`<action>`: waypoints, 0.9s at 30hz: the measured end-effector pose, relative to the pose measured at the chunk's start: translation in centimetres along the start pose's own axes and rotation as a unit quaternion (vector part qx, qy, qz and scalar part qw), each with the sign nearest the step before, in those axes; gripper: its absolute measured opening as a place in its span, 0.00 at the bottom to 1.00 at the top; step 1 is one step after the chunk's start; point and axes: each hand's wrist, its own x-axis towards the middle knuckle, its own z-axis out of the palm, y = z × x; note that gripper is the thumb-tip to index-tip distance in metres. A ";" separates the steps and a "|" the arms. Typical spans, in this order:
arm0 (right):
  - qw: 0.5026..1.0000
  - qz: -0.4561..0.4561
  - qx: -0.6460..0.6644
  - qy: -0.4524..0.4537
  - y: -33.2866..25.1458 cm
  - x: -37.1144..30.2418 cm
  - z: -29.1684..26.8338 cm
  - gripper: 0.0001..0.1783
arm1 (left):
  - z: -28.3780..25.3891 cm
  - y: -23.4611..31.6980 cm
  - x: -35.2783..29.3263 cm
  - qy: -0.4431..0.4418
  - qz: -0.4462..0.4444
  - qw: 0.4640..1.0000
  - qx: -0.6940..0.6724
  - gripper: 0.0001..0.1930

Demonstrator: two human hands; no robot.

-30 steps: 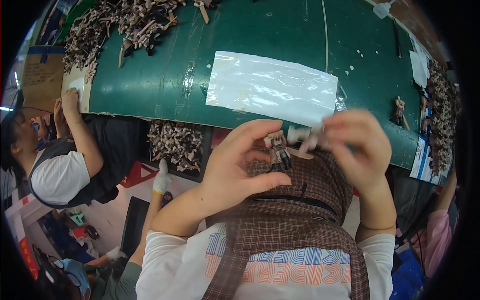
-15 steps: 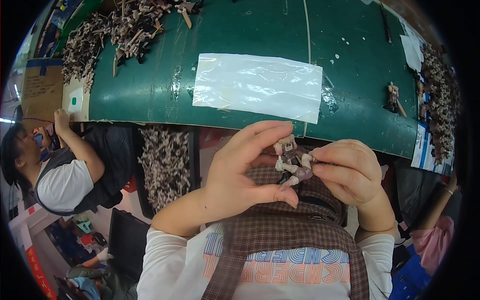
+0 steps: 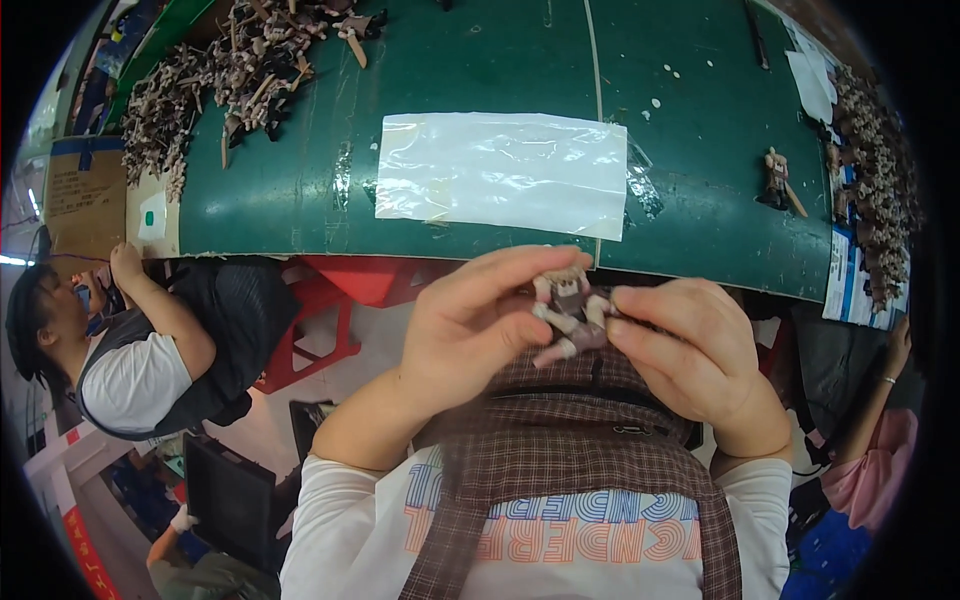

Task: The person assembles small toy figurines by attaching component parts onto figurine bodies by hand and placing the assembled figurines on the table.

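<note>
A small toy figure (image 3: 572, 318) with a light head, pale limbs and a brownish body is held in front of my apron, just off the table's near edge. My left hand (image 3: 455, 330) curls round its left side, fingers along the head and thumb close to the legs. From the other side, the fingertips of my right hand (image 3: 690, 345) pinch it, covering part of the figure. On the green table (image 3: 480, 75) beyond my hands lies a white sheet under clear film (image 3: 500, 170).
A heap of similar figures (image 3: 255, 65) lies at the far left, and another pile (image 3: 880, 190) at the right edge. One lone figure (image 3: 775, 180) stands near that pile. Co-workers sit at left and right. Red stools (image 3: 315, 330) and a black crate (image 3: 232, 500) are lower left.
The figure has turned and tilted between my hands, and my left thumb has come in closer. A crate full of figures at left has gone from view, exposing red stools.
</note>
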 end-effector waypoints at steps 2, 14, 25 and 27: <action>1.000 0.021 -0.005 -0.008 0.3 0.7 0.3 0.14 | 0.0 -0.9 0.1 0.027 0.006 1.000 0.010 0.29; 0.996 0.078 -0.029 0.031 0.5 0.5 2.9 0.22 | 1.5 -1.7 0.2 0.149 -0.045 0.974 -0.165 0.20; 0.981 -0.068 -0.170 0.061 0.8 -1.1 3.3 0.22 | 3.1 -1.9 -1.0 0.162 -0.141 0.958 -0.193 0.22; 0.984 -0.056 -0.166 0.039 0.5 -0.9 2.9 0.22 | 2.9 -2.1 -0.9 0.153 -0.148 0.955 -0.204 0.21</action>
